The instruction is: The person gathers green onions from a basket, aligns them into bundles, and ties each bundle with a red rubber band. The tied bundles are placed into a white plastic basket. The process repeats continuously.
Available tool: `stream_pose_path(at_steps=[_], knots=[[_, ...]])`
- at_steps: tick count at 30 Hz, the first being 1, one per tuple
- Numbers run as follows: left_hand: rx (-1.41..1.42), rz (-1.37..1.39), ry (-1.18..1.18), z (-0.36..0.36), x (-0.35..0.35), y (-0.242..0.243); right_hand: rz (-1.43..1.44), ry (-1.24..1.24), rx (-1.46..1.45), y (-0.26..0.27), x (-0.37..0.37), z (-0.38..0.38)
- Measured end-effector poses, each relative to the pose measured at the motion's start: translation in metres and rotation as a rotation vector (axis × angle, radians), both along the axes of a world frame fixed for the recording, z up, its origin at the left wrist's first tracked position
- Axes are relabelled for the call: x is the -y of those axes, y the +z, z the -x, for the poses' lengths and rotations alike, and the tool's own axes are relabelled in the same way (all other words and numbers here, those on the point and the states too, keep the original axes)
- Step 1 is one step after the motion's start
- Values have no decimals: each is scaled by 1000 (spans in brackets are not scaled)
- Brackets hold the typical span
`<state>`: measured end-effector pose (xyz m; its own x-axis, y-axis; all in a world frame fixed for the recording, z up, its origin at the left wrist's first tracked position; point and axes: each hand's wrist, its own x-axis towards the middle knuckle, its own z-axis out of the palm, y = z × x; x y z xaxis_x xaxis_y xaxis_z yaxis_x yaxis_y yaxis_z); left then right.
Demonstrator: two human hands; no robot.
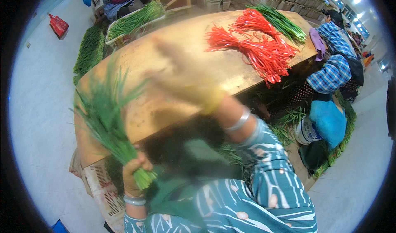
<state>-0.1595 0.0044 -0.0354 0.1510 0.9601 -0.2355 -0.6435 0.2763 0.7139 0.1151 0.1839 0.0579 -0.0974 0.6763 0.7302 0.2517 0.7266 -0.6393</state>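
Note:
My left hand [136, 168] grips a bunch of long green stalks [114, 127], probably garlic chives, near its pale cut ends. The leafy tips fan out over the left end of a wooden table [173, 103]. Above the tabletop is my right hand [182, 78], heavily blurred, with fingers spread and nothing visible in them. Something yellow [213, 98] wraps its lower part near the wrist. Farther along the table lie bundles of red plastic ties [253, 50]. Beside them rests another bunch of green stalks [280, 24].
A crate of greens [136, 24] stands past the far edge. A plastic crate [105, 192] sits low at left. At right, a person in a checked shirt [332, 72] sits near a white bucket [306, 131] and a blue cushion-like thing [328, 121]. Another person [117, 1] is at upper left.

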Motion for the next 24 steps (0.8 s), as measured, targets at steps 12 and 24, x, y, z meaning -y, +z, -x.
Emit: stream_pose_path(at_steps=[12, 24], knots=[[541, -5, 35, -29, -14, 11, 390, -867, 569, -77, 104, -262], [164, 11, -184, -106, -48, 47, 871, -352, -165, -100, 99, -243]])
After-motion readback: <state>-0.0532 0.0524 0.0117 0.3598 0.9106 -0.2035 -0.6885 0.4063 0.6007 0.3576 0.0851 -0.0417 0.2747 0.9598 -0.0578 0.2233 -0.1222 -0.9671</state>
